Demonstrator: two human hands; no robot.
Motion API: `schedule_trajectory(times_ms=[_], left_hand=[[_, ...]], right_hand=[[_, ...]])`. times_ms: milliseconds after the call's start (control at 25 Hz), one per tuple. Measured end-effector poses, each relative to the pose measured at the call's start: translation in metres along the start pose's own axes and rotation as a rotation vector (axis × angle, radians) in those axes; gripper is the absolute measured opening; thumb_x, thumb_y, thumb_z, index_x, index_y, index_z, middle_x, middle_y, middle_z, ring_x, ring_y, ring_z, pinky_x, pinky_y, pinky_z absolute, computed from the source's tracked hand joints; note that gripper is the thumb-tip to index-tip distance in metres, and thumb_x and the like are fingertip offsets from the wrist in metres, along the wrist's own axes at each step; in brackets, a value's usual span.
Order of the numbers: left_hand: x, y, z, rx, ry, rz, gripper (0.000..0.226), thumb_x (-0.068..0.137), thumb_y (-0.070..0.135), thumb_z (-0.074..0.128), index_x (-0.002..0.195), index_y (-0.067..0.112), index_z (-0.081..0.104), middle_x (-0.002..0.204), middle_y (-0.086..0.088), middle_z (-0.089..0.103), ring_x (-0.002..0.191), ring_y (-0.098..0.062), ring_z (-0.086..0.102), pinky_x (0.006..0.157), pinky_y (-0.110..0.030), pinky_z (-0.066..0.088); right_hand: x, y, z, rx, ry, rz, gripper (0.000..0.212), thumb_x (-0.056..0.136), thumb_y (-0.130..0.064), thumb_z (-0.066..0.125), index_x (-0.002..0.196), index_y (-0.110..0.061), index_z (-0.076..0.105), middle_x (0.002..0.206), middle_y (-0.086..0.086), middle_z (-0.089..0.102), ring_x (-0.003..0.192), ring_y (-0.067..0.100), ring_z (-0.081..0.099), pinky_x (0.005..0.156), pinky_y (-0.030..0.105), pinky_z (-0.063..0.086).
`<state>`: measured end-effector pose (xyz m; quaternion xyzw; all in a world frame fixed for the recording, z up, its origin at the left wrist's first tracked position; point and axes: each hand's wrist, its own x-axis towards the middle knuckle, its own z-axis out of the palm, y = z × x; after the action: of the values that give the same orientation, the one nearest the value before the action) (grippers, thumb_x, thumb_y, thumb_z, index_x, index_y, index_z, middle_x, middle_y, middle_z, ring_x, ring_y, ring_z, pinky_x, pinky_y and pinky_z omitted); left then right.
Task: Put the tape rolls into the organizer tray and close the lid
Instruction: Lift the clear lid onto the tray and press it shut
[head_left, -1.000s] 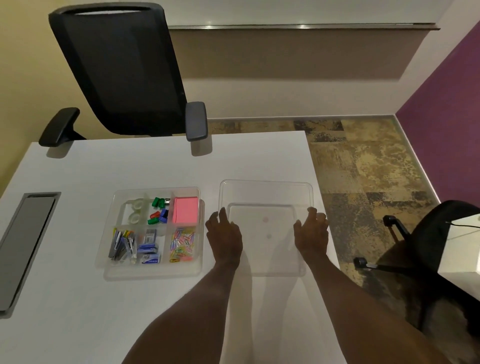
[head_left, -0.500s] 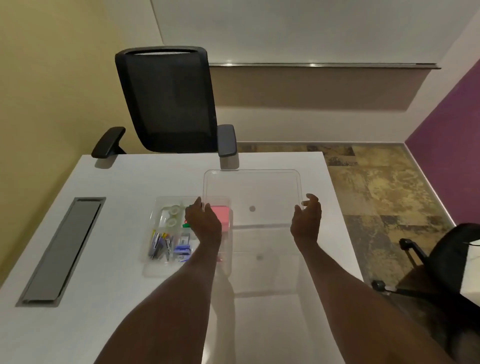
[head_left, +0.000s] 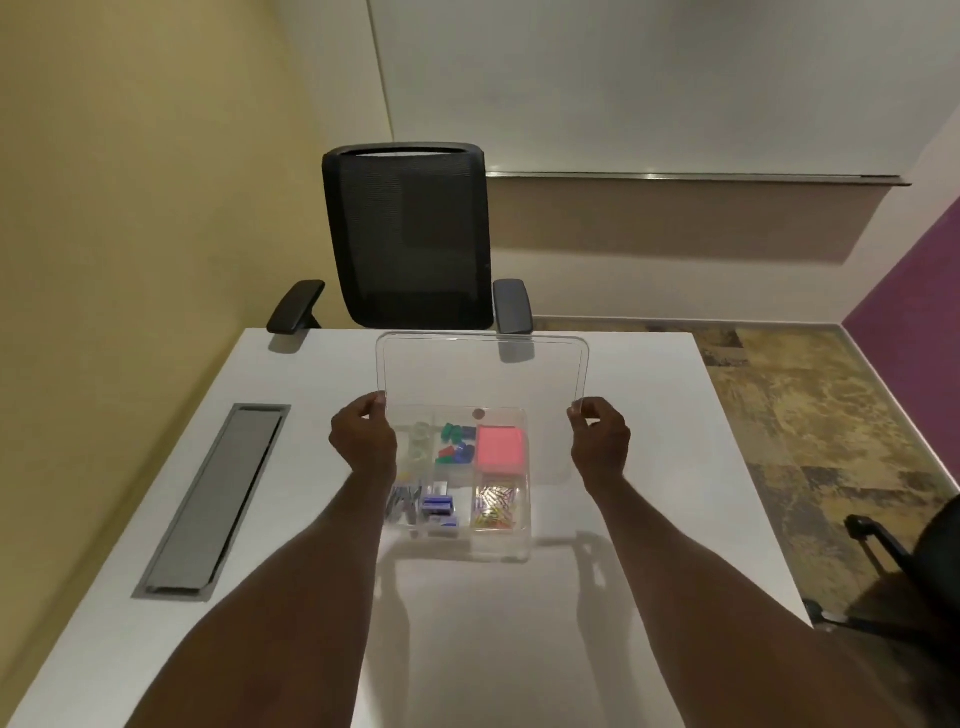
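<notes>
The clear organizer tray (head_left: 501, 551) rests on the white desk, its compartments filled with small stationery. Two clear tape rolls (head_left: 420, 441) lie in its far-left compartment, seen through the lid. I hold the transparent lid (head_left: 483, 374) in the air above the tray, tilted with its far edge raised. My left hand (head_left: 363, 441) pinches the lid's left edge and my right hand (head_left: 600, 441) pinches its right edge. The lid is apart from the tray.
A pink sticky-note pad (head_left: 500, 449), coloured paper clips (head_left: 493, 512) and blue and green pieces (head_left: 457, 449) fill other compartments. A grey cable hatch (head_left: 215, 499) lies at the left of the desk (head_left: 649, 441). A black office chair (head_left: 408, 239) stands behind; another chair (head_left: 919, 566) is at right.
Both hands lifted the lid off the desk at the tray's right and carried it left, over the tray. The view also shifted, so the tray now appears centred.
</notes>
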<state>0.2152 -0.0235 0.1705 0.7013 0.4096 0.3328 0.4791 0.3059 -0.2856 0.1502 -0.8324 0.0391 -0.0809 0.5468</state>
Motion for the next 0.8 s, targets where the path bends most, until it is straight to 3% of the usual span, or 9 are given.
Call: schedule_trajectory(times_ms=[160, 240, 360, 480, 600, 680, 800], left_hand=[[0.021, -0.006, -0.026, -0.052, -0.032, -0.037, 0.020, 0.096, 0.011, 0.069, 0.110, 0.001, 0.079, 0.098, -0.017, 0.080, 0.086, -0.028, 0.075, 0.094, -0.040, 0.061], [0.031, -0.014, -0.038, -0.135, -0.079, -0.107, 0.020, 0.096, 0.009, 0.070, 0.112, 0.000, 0.078, 0.095, -0.014, 0.078, 0.082, -0.026, 0.073, 0.092, -0.041, 0.061], [0.047, -0.032, -0.056, -0.253, -0.230, -0.247, 0.024, 0.097, 0.001, 0.066, 0.119, -0.009, 0.071, 0.108, -0.018, 0.074, 0.097, -0.031, 0.070, 0.101, -0.042, 0.056], [0.059, -0.043, -0.073, -0.356, -0.327, -0.395, 0.019, 0.093, -0.014, 0.053, 0.100, -0.014, 0.070, 0.100, -0.025, 0.071, 0.103, -0.034, 0.066, 0.107, -0.043, 0.054], [0.066, -0.049, -0.084, -0.483, -0.368, -0.532, 0.016, 0.096, -0.002, 0.058, 0.085, -0.002, 0.069, 0.095, -0.022, 0.070, 0.089, -0.031, 0.070, 0.098, -0.036, 0.057], [0.071, -0.055, -0.087, -0.499, -0.377, -0.567, 0.011, 0.097, 0.007, 0.066, 0.097, -0.003, 0.071, 0.093, -0.018, 0.071, 0.080, -0.025, 0.069, 0.087, -0.029, 0.061], [0.075, -0.066, -0.091, -0.444, -0.428, -0.530, 0.030, 0.094, -0.001, 0.068, 0.121, -0.014, 0.066, 0.096, -0.015, 0.072, 0.081, -0.024, 0.069, 0.077, -0.022, 0.063]], right_hand=[[-0.014, -0.016, 0.015, 0.091, -0.059, 0.006, 0.009, 0.095, 0.000, 0.064, 0.100, 0.003, 0.071, 0.093, 0.015, 0.074, 0.078, 0.032, 0.073, 0.072, 0.035, 0.060], [-0.019, -0.019, 0.019, 0.145, -0.107, 0.019, 0.017, 0.095, 0.007, 0.060, 0.108, 0.006, 0.071, 0.099, 0.019, 0.075, 0.083, 0.032, 0.074, 0.080, 0.035, 0.061], [-0.019, -0.018, 0.018, 0.254, -0.192, 0.103, 0.021, 0.094, 0.012, 0.057, 0.111, 0.009, 0.070, 0.103, 0.025, 0.074, 0.092, 0.034, 0.073, 0.092, 0.042, 0.060], [-0.019, -0.015, 0.017, 0.356, -0.265, 0.173, 0.021, 0.099, 0.009, 0.049, 0.111, 0.013, 0.065, 0.104, 0.034, 0.070, 0.096, 0.045, 0.072, 0.092, 0.049, 0.059], [-0.021, -0.014, 0.018, 0.409, -0.268, 0.283, 0.018, 0.100, -0.004, 0.057, 0.108, 0.010, 0.065, 0.102, 0.031, 0.072, 0.094, 0.045, 0.073, 0.088, 0.049, 0.061], [-0.023, -0.013, 0.020, 0.395, -0.270, 0.303, 0.023, 0.098, -0.014, 0.066, 0.104, 0.009, 0.066, 0.098, 0.027, 0.074, 0.090, 0.041, 0.074, 0.085, 0.047, 0.062], [-0.027, -0.010, 0.023, 0.339, -0.295, 0.284, 0.027, 0.091, -0.018, 0.076, 0.100, 0.006, 0.067, 0.095, 0.024, 0.075, 0.085, 0.039, 0.075, 0.081, 0.047, 0.063]])
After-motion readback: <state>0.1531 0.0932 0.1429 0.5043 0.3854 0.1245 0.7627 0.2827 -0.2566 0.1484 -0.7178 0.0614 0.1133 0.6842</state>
